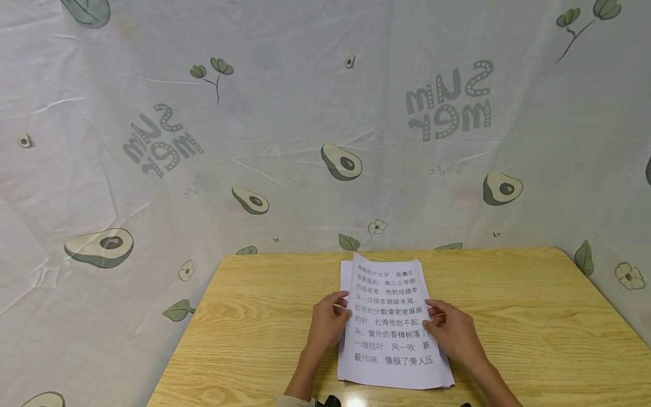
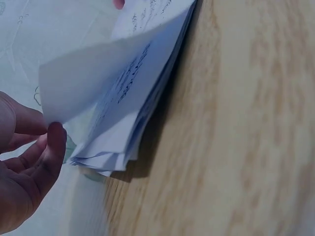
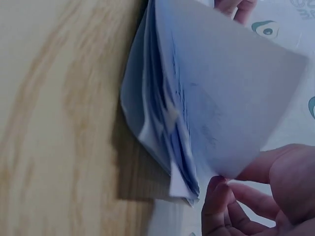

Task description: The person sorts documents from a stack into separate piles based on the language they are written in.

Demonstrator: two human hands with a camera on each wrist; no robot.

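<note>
The sheet point(image 1: 389, 325), white with 9 lines of black Chinese characters, is raised and bowed, partly apart from the stack point(image 1: 346, 277) below. The stack, also white, has uneven, splayed edges and lies near the table's point(image 1: 244, 339) far edge, about midway between its left and right edges.

A: From where is each view taken?

B: The head view is taken from above and farther back, faced forward and down; the counter point(image 1: 539, 311) is placed at six o'clock, the patterned cloth point(image 1: 295, 118) at twelve.

A: And the wrist views?

B: Both are taken close in. The left hand point(image 2: 37, 182) is seen at eight o'clock, the right hand point(image 3: 288, 191) at four. The top sheet point(image 1: 389, 322) is shared by all three.
</note>
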